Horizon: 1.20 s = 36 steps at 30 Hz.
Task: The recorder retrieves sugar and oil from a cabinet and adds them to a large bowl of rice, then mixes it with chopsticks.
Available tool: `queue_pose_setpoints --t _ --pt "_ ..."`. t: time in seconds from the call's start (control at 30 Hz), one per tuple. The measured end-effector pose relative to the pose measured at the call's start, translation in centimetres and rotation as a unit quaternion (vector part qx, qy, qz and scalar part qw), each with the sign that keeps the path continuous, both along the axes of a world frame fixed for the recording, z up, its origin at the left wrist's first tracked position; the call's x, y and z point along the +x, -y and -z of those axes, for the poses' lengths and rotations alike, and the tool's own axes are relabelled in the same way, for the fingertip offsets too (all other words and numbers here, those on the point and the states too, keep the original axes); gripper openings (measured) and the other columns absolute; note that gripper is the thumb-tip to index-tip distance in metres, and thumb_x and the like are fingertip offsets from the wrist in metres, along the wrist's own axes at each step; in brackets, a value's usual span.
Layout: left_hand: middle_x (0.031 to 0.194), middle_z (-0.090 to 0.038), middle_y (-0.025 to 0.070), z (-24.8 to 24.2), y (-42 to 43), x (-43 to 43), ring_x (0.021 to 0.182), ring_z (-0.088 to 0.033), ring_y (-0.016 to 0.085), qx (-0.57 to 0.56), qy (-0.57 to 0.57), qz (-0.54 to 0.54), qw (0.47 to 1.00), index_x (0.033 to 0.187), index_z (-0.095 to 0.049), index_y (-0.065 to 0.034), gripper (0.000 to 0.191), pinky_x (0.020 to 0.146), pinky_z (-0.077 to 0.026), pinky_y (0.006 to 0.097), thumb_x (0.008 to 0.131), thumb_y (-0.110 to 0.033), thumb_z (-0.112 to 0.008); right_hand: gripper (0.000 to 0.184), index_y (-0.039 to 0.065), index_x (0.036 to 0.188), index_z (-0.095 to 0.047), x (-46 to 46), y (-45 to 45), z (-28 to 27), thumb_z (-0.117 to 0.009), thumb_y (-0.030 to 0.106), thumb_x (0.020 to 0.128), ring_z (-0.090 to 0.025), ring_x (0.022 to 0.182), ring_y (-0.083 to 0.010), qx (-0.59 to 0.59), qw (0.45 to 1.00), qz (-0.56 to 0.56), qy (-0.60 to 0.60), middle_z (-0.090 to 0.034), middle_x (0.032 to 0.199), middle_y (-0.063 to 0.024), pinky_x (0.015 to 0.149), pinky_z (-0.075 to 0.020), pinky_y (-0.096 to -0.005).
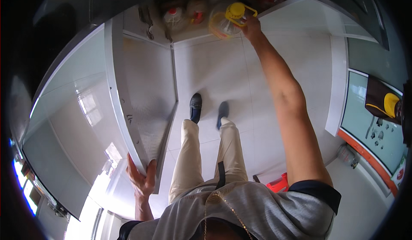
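My right hand (252, 27) reaches far forward and grips the yellow handle of a clear plastic jug (223, 24). The jug has a yellow screw cap (237, 10) and is slightly blurred; whether its base touches the cabinet floor I cannot tell. On the other side, my left hand (141, 179) clasps the edge of an open cabinet door (146, 76), thumb on one face and fingers on the other. Beside the jug, inside the cabinet, stand a clear container with a red cap (173, 17) and another container (197, 11) with a red part.
A dark countertop edge (87, 23) overhangs the cabinet. My shoes (195, 106) rest on the tiled floor (222, 69). Farther right are a red object (278, 183), a grey cylinder (347, 154), and a glass panel (357, 98) with a dark and yellow cloth item (384, 100).
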<state>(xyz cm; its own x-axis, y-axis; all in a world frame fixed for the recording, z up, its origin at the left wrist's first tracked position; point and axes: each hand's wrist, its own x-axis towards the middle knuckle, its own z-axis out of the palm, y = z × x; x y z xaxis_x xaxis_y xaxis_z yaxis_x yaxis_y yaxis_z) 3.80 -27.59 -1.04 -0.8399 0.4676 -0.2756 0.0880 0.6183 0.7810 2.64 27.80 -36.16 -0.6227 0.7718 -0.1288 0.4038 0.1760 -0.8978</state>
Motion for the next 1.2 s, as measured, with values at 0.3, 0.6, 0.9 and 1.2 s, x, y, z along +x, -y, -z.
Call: queue_pose_setpoints --t 0.3,0.6,0.9,1.2 --pt "0.078 -0.055 0.0156 -1.3 2.2 1.3 0.068 -0.053 0.025 -0.093 0.068 -0.148 0.982 0.115 -0.037 0.0045 0.062 0.062 -0.042 0.0355 0.06 -0.013 -0.059 0.036 0.007 0.118 -0.036 -8.2 5.9 -9.6 -0.037 0.023 0.086 -0.039 0.111 -0.0319 -0.414 0.897 0.08 -0.131 -0.04 0.119 -0.0145 0.088 -0.033 -0.0553" --pt "0.115 -0.04 0.014 -1.8 -0.2 3.3 0.109 -0.036 0.03 -0.211 0.033 -0.372 0.903 0.123 -0.036 -0.0053 0.086 0.093 -0.024 0.0441 0.044 -0.022 -0.066 0.039 -0.001 0.117 -0.029 -8.5 0.4 -4.8 -0.038 0.018 0.084 -0.04 0.105 -0.0392 -0.383 0.923 -0.012 -0.036 -0.034 0.12 -0.0212 0.087 -0.0352 -0.0551" --pt "0.121 -0.041 0.0163 -0.5 0.4 4.9 0.116 -0.032 0.031 -0.209 -0.098 -0.419 0.878 0.121 -0.038 -0.0002 0.083 0.097 -0.017 0.0429 0.047 -0.032 -0.06 0.041 0.001 0.118 -0.028 -9.7 -2.1 -1.9 -0.037 0.017 0.081 -0.041 0.105 -0.0386 -0.4 0.915 -0.052 0.009 -0.035 0.119 -0.0222 0.09 -0.0334 -0.0517" --pt "0.12 -0.041 0.0149 -1.0 -0.7 5.5 0.113 -0.034 0.031 -0.201 -0.072 -0.434 0.875 0.119 -0.04 -0.0005 0.08 0.096 -0.019 0.0424 0.049 -0.032 -0.06 0.048 0.008 0.123 -0.027 -9.9 -0.6 -1.2 -0.036 0.036 0.085 -0.043 0.105 -0.0341 -0.332 0.94 0.05 0.067 -0.043 0.118 -0.0134 0.091 -0.0323 -0.0463"
